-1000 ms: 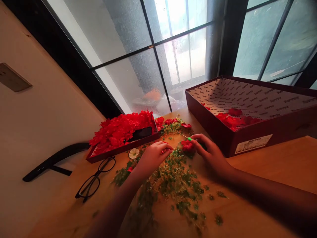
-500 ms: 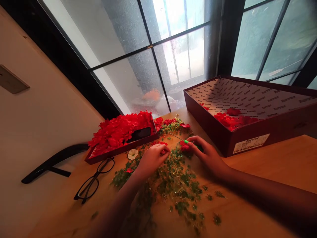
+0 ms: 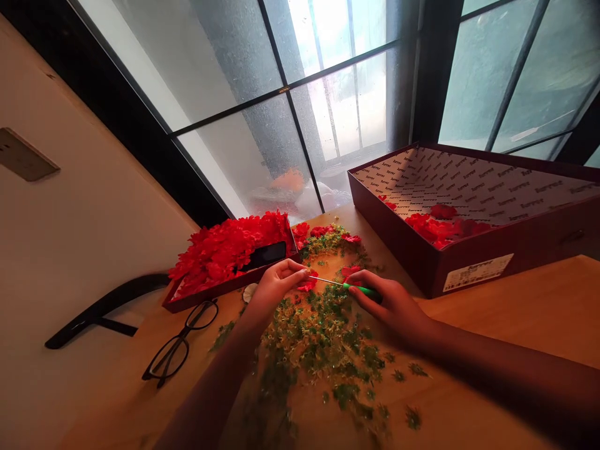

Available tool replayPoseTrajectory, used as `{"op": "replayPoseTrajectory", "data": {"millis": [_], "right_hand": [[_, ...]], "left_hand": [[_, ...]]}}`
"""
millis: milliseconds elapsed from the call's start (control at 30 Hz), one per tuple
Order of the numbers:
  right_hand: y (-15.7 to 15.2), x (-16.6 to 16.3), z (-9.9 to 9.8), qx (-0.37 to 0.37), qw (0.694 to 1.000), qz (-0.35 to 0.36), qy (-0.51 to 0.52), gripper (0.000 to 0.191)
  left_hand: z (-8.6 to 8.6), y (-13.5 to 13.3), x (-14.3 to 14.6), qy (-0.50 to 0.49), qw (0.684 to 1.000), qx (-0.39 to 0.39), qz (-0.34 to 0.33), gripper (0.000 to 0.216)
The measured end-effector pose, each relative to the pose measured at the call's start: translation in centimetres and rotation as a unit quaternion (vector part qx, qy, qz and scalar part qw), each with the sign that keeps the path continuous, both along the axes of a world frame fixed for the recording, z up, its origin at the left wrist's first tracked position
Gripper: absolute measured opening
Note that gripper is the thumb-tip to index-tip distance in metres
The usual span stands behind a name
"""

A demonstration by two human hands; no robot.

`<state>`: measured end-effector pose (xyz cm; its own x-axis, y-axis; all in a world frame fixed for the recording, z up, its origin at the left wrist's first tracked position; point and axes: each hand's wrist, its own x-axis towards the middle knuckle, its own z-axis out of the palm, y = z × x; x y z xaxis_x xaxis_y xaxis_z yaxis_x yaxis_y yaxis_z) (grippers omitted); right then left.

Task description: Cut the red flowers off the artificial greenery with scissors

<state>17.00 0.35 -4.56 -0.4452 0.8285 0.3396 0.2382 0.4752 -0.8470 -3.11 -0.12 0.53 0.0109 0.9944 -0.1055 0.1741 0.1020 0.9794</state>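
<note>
My right hand grips the green handle of a thin metal-shafted awl, its shaft pointing left. At the tip of the shaft, my left hand is closed in a pinch; whatever small piece lies between its fingertips is too small to make out. A red flower shows just beneath those fingertips; whether they touch it I cannot tell. Under both hands spreads a pile of small green and yellow plastic flower parts. Another red flower lies beside my right fingers.
At the left stands a shallow box heaped with red petals, a dark phone-like object on them. Eyeglasses rest nearby, beside a partly hidden white flower. A large maroon box with red petals stands right, near the window.
My left hand has shifted slightly up and left, its fingertips now at the awl's tip. The awl has swung lower, from pointing up-left to nearly level.
</note>
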Motion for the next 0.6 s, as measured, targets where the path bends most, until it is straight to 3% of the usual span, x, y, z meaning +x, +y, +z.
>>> {"op": "replayPoseTrajectory", "data": {"millis": [600], "right_hand": [[0.1, 0.0, -0.1, -0.007, 1.0, -0.019, -0.01, 0.022]], "left_hand": [[0.3, -0.6, 1.2, -0.059, 0.998, -0.006, 0.031, 0.022]]}}
